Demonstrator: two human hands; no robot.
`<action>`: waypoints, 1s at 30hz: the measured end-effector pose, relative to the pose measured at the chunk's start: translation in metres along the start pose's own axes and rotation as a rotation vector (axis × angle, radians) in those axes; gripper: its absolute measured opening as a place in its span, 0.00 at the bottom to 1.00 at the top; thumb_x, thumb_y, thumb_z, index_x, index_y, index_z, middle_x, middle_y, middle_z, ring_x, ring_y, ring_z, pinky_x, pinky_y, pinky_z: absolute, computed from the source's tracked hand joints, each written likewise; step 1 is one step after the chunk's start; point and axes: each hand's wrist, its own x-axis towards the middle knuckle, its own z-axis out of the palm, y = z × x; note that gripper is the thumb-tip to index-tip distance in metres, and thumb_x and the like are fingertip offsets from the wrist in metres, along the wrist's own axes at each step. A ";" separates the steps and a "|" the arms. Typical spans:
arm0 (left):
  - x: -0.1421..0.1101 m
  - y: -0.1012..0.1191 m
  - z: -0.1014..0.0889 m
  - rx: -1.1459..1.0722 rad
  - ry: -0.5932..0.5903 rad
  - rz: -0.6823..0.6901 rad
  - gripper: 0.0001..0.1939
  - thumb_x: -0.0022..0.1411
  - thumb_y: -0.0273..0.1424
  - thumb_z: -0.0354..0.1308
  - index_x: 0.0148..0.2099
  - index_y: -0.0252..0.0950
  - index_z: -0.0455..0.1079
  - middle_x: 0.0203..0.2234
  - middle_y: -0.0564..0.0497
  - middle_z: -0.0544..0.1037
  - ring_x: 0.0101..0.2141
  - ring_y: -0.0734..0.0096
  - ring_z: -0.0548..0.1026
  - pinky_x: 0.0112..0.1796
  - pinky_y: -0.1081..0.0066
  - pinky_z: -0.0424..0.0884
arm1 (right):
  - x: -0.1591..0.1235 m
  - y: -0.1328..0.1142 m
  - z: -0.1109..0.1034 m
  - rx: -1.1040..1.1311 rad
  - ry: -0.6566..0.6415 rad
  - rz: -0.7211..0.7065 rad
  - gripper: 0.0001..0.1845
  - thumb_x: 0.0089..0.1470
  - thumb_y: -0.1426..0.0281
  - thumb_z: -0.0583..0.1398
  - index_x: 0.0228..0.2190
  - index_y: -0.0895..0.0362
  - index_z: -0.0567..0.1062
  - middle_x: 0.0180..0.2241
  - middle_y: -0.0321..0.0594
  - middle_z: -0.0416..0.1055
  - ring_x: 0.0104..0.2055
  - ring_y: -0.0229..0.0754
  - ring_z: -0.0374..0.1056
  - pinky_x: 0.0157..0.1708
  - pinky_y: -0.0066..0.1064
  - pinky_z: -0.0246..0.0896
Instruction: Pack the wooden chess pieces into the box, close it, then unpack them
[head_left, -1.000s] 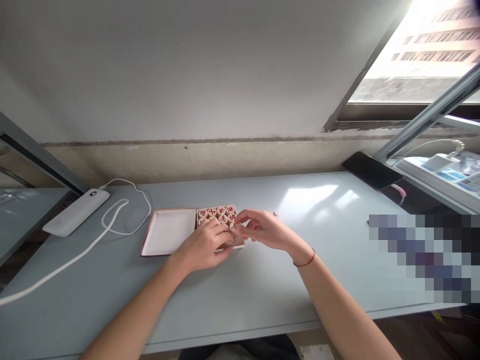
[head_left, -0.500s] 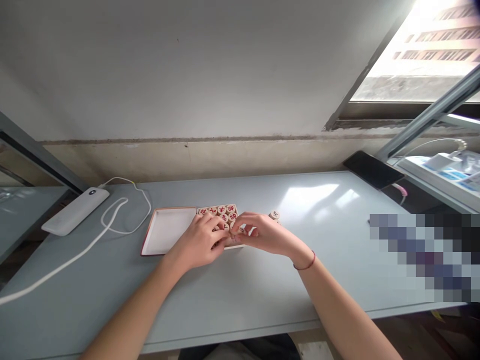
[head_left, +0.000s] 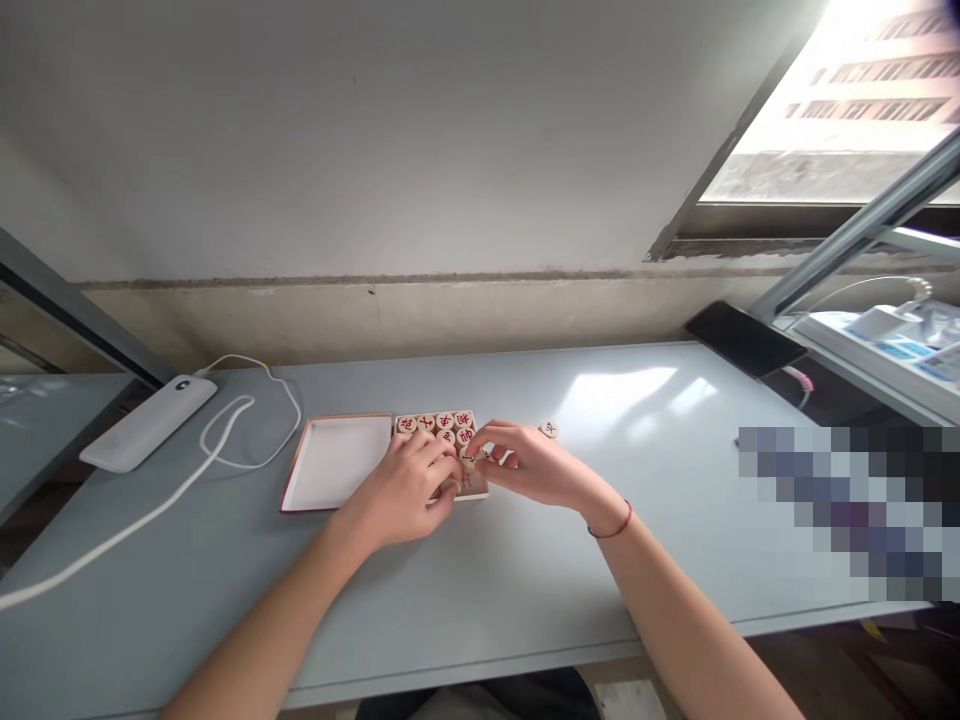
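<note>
A small box (head_left: 477,496) stands near the middle of the desk, holding rows of round wooden Chinese chess pieces (head_left: 445,421) with red characters. My left hand (head_left: 411,478) lies over the box's left part, its fingers curled and thumb bent around a piece (head_left: 448,487) at the near side. My right hand (head_left: 529,462) reaches in from the right, thumb and fingertips pinching a piece (head_left: 469,458) over the box's right side. The bare box floor shows at the near right corner. Beyond my right hand lies one more piece (head_left: 550,429) on the desk.
Left of the box is a shallow lid (head_left: 337,465), white inside. A white power bank (head_left: 150,422) with a looping white cable (head_left: 180,490) lies farther left. At the back right a dark phone (head_left: 742,340) leans near the metal post. Blurred-out squares cover something at right.
My right fingers have risen slightly from the box's near right corner, and more of the box floor shows. My left hand has barely moved.
</note>
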 end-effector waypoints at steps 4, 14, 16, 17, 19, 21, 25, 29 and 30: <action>0.000 0.001 -0.003 -0.026 -0.007 0.027 0.07 0.59 0.24 0.51 0.34 0.38 0.70 0.32 0.52 0.76 0.39 0.65 0.69 0.41 0.63 0.61 | 0.000 -0.002 -0.001 0.005 -0.003 0.007 0.08 0.53 0.70 0.55 0.34 0.52 0.75 0.38 0.38 0.70 0.33 0.36 0.69 0.30 0.26 0.62; 0.002 -0.001 0.002 0.012 -0.006 0.075 0.11 0.65 0.24 0.47 0.38 0.38 0.70 0.36 0.51 0.77 0.38 0.67 0.70 0.41 0.64 0.59 | 0.000 -0.003 -0.002 -0.010 -0.005 0.013 0.08 0.53 0.70 0.56 0.33 0.52 0.75 0.37 0.37 0.71 0.33 0.36 0.68 0.30 0.26 0.62; 0.001 -0.001 0.002 0.000 -0.016 0.073 0.10 0.64 0.23 0.48 0.38 0.39 0.70 0.35 0.51 0.77 0.39 0.67 0.70 0.41 0.64 0.59 | -0.001 -0.002 -0.002 -0.012 -0.005 0.014 0.08 0.52 0.71 0.56 0.33 0.52 0.75 0.37 0.37 0.71 0.33 0.35 0.68 0.30 0.26 0.63; 0.001 -0.001 0.001 -0.011 -0.020 0.067 0.10 0.62 0.23 0.49 0.37 0.39 0.70 0.34 0.52 0.77 0.38 0.67 0.70 0.41 0.64 0.59 | -0.001 -0.002 -0.002 -0.014 -0.007 0.011 0.09 0.52 0.72 0.56 0.33 0.52 0.75 0.37 0.37 0.70 0.33 0.35 0.68 0.30 0.26 0.63; 0.001 -0.001 0.000 -0.031 -0.029 0.056 0.09 0.59 0.21 0.50 0.34 0.39 0.69 0.30 0.54 0.77 0.36 0.69 0.69 0.42 0.64 0.59 | -0.001 -0.002 -0.002 -0.017 -0.015 -0.004 0.10 0.51 0.73 0.56 0.34 0.52 0.76 0.39 0.38 0.70 0.33 0.35 0.68 0.32 0.27 0.64; 0.000 -0.003 -0.002 -0.043 -0.018 0.044 0.09 0.57 0.20 0.50 0.33 0.39 0.68 0.28 0.56 0.76 0.35 0.70 0.69 0.42 0.64 0.59 | -0.002 -0.003 -0.001 -0.021 -0.034 -0.028 0.13 0.50 0.75 0.55 0.35 0.52 0.76 0.41 0.39 0.69 0.34 0.35 0.68 0.34 0.27 0.65; -0.001 -0.009 -0.007 -0.033 0.018 -0.014 0.10 0.58 0.22 0.49 0.33 0.39 0.69 0.30 0.54 0.76 0.35 0.69 0.69 0.40 0.64 0.59 | -0.004 -0.007 0.004 -0.037 -0.073 -0.085 0.16 0.50 0.77 0.55 0.38 0.51 0.76 0.38 0.38 0.70 0.31 0.34 0.67 0.33 0.27 0.64; -0.003 -0.012 -0.009 -0.009 -0.029 -0.013 0.09 0.58 0.25 0.52 0.32 0.40 0.73 0.33 0.52 0.76 0.38 0.65 0.69 0.40 0.63 0.60 | -0.005 -0.011 0.009 -0.052 -0.040 -0.093 0.13 0.49 0.78 0.55 0.35 0.53 0.72 0.35 0.35 0.69 0.29 0.33 0.66 0.30 0.25 0.61; -0.003 -0.012 -0.009 -0.012 -0.039 -0.008 0.10 0.57 0.24 0.53 0.31 0.41 0.74 0.33 0.52 0.75 0.39 0.65 0.69 0.40 0.63 0.60 | -0.004 -0.011 0.010 -0.057 -0.029 -0.089 0.10 0.49 0.78 0.56 0.34 0.53 0.72 0.35 0.35 0.69 0.29 0.33 0.66 0.30 0.25 0.60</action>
